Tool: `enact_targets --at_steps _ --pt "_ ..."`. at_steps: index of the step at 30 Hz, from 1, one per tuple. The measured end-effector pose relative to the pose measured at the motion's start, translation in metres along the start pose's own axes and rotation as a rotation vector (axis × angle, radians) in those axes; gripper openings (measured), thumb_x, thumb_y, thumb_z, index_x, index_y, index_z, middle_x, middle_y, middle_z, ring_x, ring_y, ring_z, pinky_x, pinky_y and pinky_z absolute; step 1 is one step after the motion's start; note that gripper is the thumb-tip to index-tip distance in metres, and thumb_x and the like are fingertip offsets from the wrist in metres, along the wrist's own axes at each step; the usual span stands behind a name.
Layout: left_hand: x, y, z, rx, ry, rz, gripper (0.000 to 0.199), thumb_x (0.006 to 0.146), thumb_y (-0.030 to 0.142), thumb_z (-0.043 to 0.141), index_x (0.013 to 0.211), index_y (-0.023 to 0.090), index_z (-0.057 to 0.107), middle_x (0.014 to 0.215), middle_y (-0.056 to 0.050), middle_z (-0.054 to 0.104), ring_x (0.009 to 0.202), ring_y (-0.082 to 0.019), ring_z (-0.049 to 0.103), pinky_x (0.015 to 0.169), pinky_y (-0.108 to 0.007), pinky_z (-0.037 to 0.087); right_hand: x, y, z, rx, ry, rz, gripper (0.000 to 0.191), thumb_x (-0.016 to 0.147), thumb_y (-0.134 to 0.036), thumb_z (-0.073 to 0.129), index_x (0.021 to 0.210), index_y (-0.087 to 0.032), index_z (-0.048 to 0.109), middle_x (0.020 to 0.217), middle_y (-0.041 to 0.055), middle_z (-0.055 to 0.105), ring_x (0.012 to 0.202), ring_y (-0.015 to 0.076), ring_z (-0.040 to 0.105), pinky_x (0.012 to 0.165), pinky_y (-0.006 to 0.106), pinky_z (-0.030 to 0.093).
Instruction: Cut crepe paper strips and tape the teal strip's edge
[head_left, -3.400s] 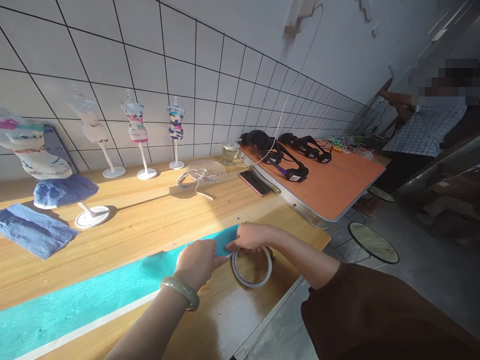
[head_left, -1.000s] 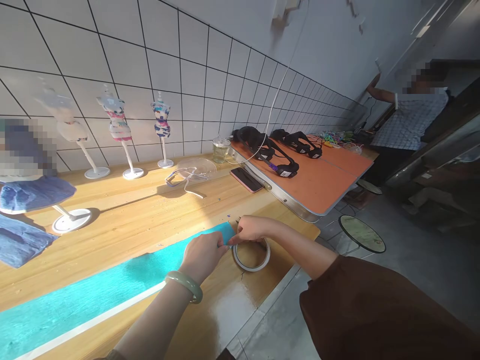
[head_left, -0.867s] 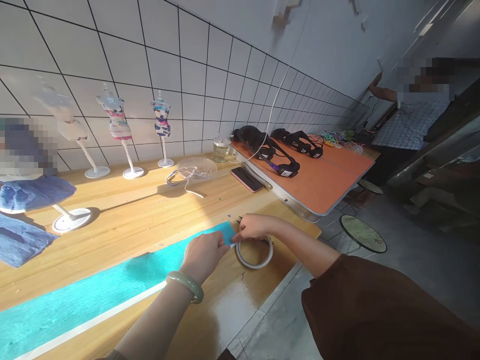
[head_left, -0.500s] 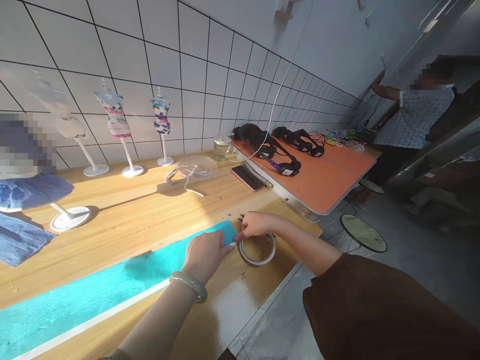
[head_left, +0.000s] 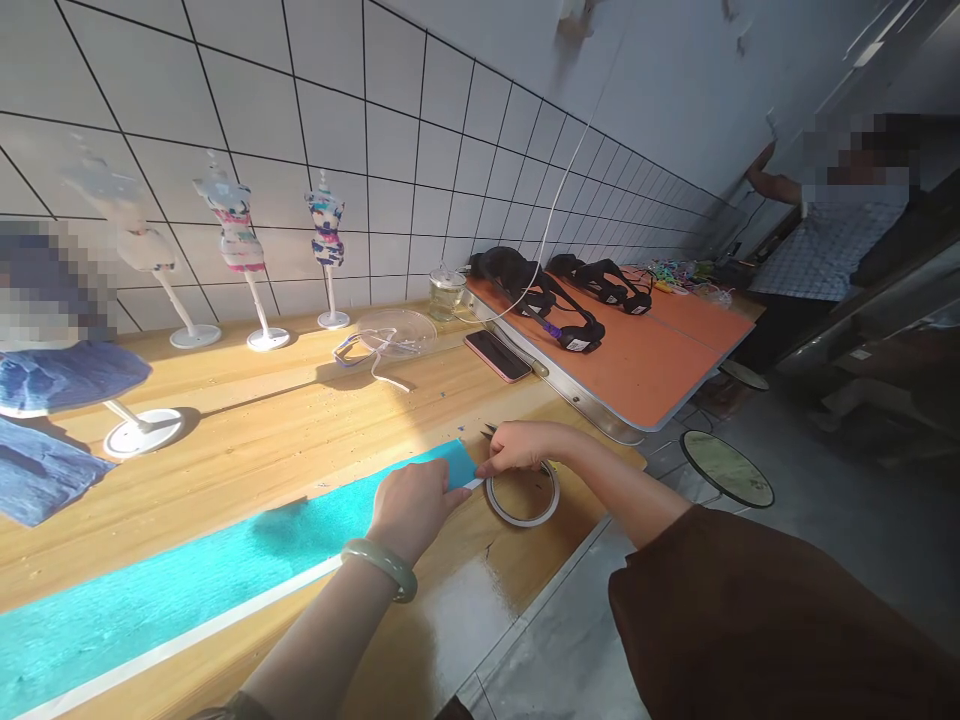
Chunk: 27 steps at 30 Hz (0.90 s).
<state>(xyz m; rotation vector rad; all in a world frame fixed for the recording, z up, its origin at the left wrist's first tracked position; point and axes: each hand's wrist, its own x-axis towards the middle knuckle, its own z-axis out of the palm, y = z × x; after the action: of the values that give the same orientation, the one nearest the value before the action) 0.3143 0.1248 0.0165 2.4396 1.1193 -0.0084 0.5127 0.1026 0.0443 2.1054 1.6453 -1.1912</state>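
A long turquoise strip (head_left: 195,580) lies across the wooden table, with white tape (head_left: 225,620) along its near edge. My left hand (head_left: 411,505), a green bangle on its wrist, presses on the strip near its right end, thumb against the taped edge and fingers curled. My right hand (head_left: 517,447) pinches the white tape at the strip's right corner. Dark pointed tips (head_left: 488,431), seemingly of scissors, stick out beside the right hand; the rest is hidden. Just below that hand lies a roll of white tape (head_left: 523,522), flat on the table.
Small dress forms (head_left: 328,240) stand along the tiled wall, one in a denim skirt (head_left: 71,378). Behind are a clear dish (head_left: 397,333), a glass jar (head_left: 448,295) and a phone (head_left: 498,356). Black headsets (head_left: 577,332) rest on an orange table (head_left: 637,370). A person (head_left: 847,235) stands far right.
My right hand and the tape roll have shifted slightly right, away from my left hand. The left hand stays on the strip. The view has moved a little.
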Motion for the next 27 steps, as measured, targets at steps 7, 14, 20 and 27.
enact_targets --at_steps 7,14,20,27 --pt "-0.001 0.004 -0.002 0.019 -0.011 -0.007 0.028 0.081 0.047 0.047 0.073 0.022 0.056 0.068 -0.004 0.064 0.069 -0.023 0.061 0.052 -0.029 0.035 -0.006 0.005 0.000 0.027 -0.022 -0.056 0.052 0.062 -0.071 0.055 0.068 -0.020 0.052 0.054 -0.0059 0.038 0.047 0.0083 0.038 0.043 0.020 0.031" --pt "0.001 0.007 0.001 0.055 0.008 -0.015 0.030 0.082 0.049 0.045 0.073 0.023 0.056 0.070 -0.007 0.065 0.070 -0.027 0.061 0.053 -0.033 0.037 -0.004 0.006 0.005 -0.018 0.049 -0.043 0.050 0.063 -0.069 0.057 0.072 -0.020 0.056 0.055 -0.0054 0.041 0.047 0.0090 0.037 0.042 0.022 0.028" --pt "0.000 0.010 0.001 0.080 0.027 -0.011 0.034 0.084 0.048 0.041 0.080 0.020 0.059 0.074 -0.011 0.065 0.074 -0.029 0.063 0.057 -0.034 0.041 -0.004 -0.002 0.004 -0.094 0.092 -0.014 0.045 0.065 -0.063 0.058 0.064 -0.019 0.054 0.054 -0.0040 0.043 0.049 0.0103 0.040 0.044 0.023 0.026" --pt "0.003 0.013 0.004 0.094 0.041 -0.032 0.032 0.083 0.047 0.043 0.079 0.020 0.059 0.073 -0.012 0.066 0.075 -0.031 0.063 0.057 -0.036 0.042 -0.003 -0.006 0.004 -0.167 0.070 -0.001 0.042 0.072 -0.059 0.056 0.068 -0.017 0.055 0.057 -0.0042 0.047 0.050 0.0096 0.043 0.044 0.023 0.030"
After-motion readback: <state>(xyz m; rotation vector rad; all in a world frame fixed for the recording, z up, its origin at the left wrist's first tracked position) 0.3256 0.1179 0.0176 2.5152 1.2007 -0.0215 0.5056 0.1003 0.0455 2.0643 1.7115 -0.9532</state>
